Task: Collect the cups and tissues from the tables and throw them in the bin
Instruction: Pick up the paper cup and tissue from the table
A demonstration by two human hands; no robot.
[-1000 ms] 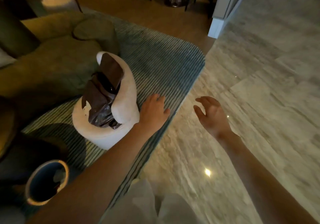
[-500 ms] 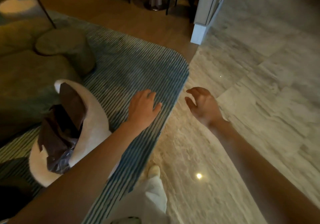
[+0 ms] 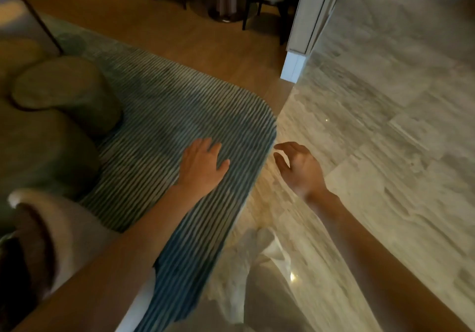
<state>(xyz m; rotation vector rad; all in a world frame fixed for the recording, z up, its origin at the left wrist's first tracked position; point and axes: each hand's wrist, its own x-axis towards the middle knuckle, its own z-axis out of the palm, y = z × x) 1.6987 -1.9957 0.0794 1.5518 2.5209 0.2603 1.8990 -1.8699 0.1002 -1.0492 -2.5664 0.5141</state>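
White bin with brown liner now slid to lower-left frame edge, beside your left forearm; you've turned away from it. Left hand flat, fingers straight, empty. Right hand loosely curled, empty. No cups or tissues visible; next load probably elsewhere.

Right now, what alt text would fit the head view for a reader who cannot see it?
Two bare arms reach forward, the left hand open over a striped rug, the right hand loosely curled over a marble floor, both holding nothing. A white bin with a dark liner sits at the lower left.
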